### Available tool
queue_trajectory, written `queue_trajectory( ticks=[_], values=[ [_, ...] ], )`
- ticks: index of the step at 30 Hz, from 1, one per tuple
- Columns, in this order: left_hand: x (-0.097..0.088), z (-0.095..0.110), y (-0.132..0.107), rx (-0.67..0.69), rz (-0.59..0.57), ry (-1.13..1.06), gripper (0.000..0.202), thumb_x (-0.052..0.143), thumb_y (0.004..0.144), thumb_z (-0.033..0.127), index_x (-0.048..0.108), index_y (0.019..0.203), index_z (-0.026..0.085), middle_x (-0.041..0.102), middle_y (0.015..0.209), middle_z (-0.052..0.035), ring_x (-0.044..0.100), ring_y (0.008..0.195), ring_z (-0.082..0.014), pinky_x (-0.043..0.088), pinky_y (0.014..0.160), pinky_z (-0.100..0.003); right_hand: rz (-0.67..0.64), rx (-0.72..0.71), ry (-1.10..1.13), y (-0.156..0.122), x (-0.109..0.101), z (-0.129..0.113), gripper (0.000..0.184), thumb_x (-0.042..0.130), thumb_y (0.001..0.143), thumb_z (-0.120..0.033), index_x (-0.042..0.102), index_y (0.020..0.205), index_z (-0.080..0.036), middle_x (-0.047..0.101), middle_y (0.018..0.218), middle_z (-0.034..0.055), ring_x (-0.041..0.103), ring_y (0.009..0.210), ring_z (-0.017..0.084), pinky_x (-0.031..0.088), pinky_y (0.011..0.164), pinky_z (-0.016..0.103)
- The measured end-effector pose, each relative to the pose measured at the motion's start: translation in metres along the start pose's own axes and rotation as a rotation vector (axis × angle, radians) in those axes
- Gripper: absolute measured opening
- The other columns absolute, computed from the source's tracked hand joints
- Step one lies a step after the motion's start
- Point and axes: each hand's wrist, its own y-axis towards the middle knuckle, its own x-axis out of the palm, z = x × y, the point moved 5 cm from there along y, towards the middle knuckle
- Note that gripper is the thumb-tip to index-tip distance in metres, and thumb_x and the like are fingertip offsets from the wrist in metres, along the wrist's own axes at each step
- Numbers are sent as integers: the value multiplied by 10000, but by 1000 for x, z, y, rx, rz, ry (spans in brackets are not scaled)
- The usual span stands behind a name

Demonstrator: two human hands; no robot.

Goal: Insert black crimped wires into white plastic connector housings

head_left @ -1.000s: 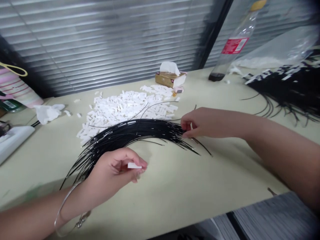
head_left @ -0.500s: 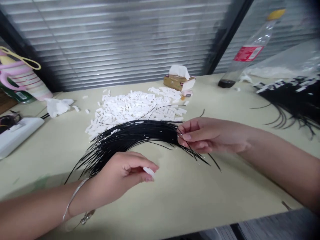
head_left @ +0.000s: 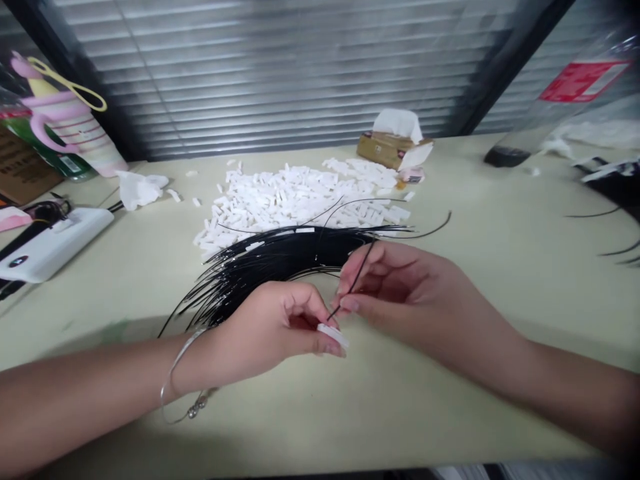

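Observation:
Between thumb and fingers, my left hand [head_left: 280, 320] pinches a small white plastic connector [head_left: 334, 333]. My right hand [head_left: 400, 280] is closed on one thin black wire [head_left: 361, 270], whose lower end points down at the connector; whether the two touch I cannot tell. Both hands are close together over the table. Just behind them lies a curved bundle of black wires [head_left: 280, 257], partly hidden by my hands. A heap of white connectors [head_left: 280, 197] spreads out behind the bundle, and a few loose wires cross it.
A tissue pack [head_left: 387, 148] stands behind the heap. At the right are a cola bottle [head_left: 545, 113] and more black wires [head_left: 617, 190]. To the left are a striped cup [head_left: 85, 130], a crumpled tissue [head_left: 141, 190] and a white device [head_left: 63, 243] with cables.
My right hand has drawn one black wire from the bundle and come left and toward me, up to my left hand. My left hand still holds the white connector. The view has shifted slightly.

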Motion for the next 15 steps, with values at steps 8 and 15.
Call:
queue_trajectory(
  ticks=[8,15],
  values=[
    [0,3,1,-54,3,80,172,744,612,137,572,605,144,611,577,33,570,545,-98,467,542,-222,-82,-103,-80,-5,6,6,147,705,700,-264,564,676,-227,631,744,-9,606,693,132,521,635,264],
    [0,10,1,23,24,176,174,718,646,92,575,563,146,552,543,76,489,526,-55,393,505,-157,-136,-97,-203,-5,7,10,111,625,769,-310,656,727,-213,628,782,15,591,696,135,477,583,256]
  ],
)
